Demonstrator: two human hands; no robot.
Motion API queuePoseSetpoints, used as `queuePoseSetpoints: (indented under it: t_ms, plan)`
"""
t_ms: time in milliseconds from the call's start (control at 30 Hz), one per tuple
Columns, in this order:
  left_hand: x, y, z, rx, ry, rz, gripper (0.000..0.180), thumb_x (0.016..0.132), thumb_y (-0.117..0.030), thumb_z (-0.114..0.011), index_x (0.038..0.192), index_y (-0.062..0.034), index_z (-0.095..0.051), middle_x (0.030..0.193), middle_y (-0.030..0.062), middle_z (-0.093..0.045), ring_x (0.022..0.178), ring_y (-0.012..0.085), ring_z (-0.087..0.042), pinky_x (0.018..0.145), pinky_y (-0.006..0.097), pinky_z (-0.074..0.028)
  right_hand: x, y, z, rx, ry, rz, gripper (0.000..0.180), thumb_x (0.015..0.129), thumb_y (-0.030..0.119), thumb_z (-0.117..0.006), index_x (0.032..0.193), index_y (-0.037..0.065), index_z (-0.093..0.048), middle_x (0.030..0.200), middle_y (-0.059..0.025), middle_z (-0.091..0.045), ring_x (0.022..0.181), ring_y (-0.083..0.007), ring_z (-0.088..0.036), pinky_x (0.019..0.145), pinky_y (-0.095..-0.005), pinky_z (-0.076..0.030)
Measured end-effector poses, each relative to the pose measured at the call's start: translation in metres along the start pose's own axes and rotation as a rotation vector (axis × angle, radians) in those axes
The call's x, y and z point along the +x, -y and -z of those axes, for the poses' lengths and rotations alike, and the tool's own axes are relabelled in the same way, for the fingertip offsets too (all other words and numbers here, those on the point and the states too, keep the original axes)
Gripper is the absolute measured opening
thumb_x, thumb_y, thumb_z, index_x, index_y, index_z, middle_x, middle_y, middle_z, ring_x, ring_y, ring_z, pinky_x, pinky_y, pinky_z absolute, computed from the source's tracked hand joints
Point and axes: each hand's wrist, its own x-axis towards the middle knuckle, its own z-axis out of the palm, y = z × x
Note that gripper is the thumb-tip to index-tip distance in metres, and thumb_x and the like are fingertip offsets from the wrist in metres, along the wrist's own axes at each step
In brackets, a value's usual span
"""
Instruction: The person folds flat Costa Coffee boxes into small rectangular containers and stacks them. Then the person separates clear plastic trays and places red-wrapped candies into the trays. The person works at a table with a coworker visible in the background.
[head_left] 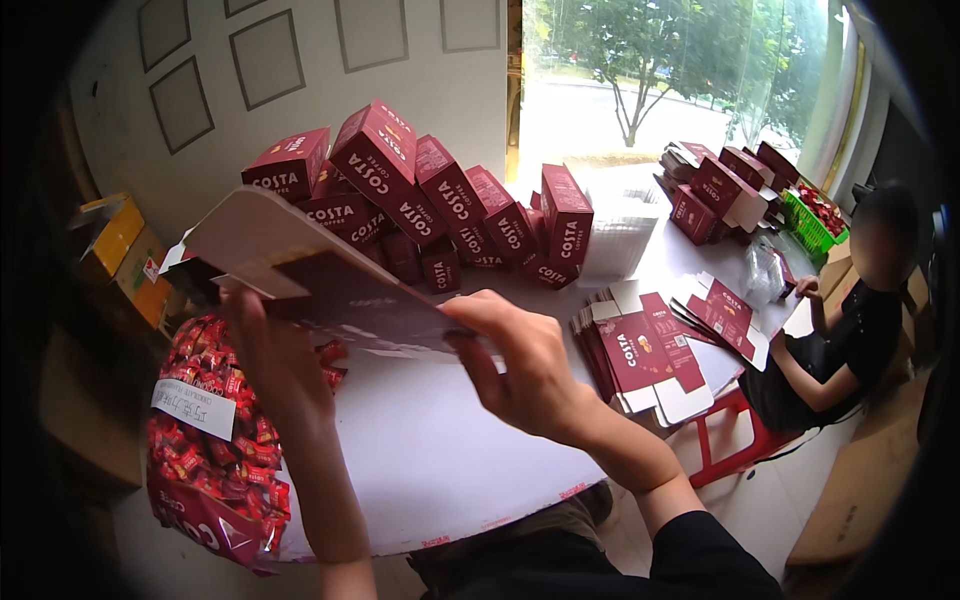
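Note:
Raised over the near part of the table is a dark red carton (345, 290), tilted, with a pale flap up at its left end. It looks flat or only partly opened out; its far side is hidden. My left hand (270, 350) grips it from below near the left end, the fingers partly behind the board. At the other end my right hand (520, 365) pinches the edge between thumb and fingers. Beside my left forearm lies a large clear bag of red-wrapped sweets (215, 440) with a white label. A few loose sweets (332, 365) are next to the bag.
Folded dark red boxes (450, 195) are piled along the table's far side. Flat cartons (640, 345) lie in stacks to the right. More boxes (725, 190) and a green basket (812, 222) stand farther right, where a person (835, 335) sits near a red stool (735, 440).

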Motion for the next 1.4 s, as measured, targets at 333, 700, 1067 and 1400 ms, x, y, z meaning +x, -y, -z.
queuePoseSetpoints:
  t_ms: [333,700,1067,1400]
  plan:
    - [-0.009,-0.004,-0.01,0.212,-0.144,-0.28,0.052,0.08,-0.022,-0.046,0.127,-0.0061,-0.031,0.124,0.0124,-0.042,0.115,0.0242,-0.043,0.094,0.039,-0.038,0.009,0.002,-0.045,0.013,-0.105,-0.045,0.092,0.058,0.017,-0.075,0.132,0.002,-0.023,0.128,-0.0193,-0.036,0.118,-0.0356,-0.036,0.1,-0.0487,-0.025]
    - [-0.004,0.007,-0.015,0.72,0.057,-0.5,0.078,0.086,-0.055,-0.045,0.138,-0.0031,-0.021,0.137,0.0126,-0.032,0.124,0.0248,-0.035,0.1,0.038,-0.031,0.012,-0.001,-0.036,0.622,0.221,-0.304,0.05,0.076,0.006,-0.061,0.122,0.001,-0.043,0.091,-0.0203,-0.061,0.086,-0.0373,-0.059,0.073,-0.0363,-0.048]
    - [-0.019,0.014,-0.023,0.695,0.314,-0.474,0.053,0.085,-0.053,-0.05,0.1,-0.0025,-0.044,0.103,0.0124,-0.045,0.095,0.0215,-0.047,0.086,0.035,-0.037,0.02,-0.014,-0.018,0.795,-0.01,-0.399,0.029,0.076,0.009,-0.065,0.096,0.004,-0.046,0.09,-0.0031,-0.047,0.08,-0.0078,-0.046,0.07,-0.0223,-0.04]
    - [-0.036,0.026,-0.034,0.365,0.256,-0.287,0.081,0.065,-0.067,-0.061,0.107,-0.0049,-0.029,0.121,0.0188,-0.035,0.105,0.0246,-0.044,0.089,0.037,-0.039,0.027,-0.015,-0.019,0.89,-0.291,-0.263,0.049,0.081,0.002,-0.049,0.127,0.002,-0.031,0.109,-0.0128,-0.047,0.102,-0.0213,-0.047,0.096,-0.0381,-0.034]
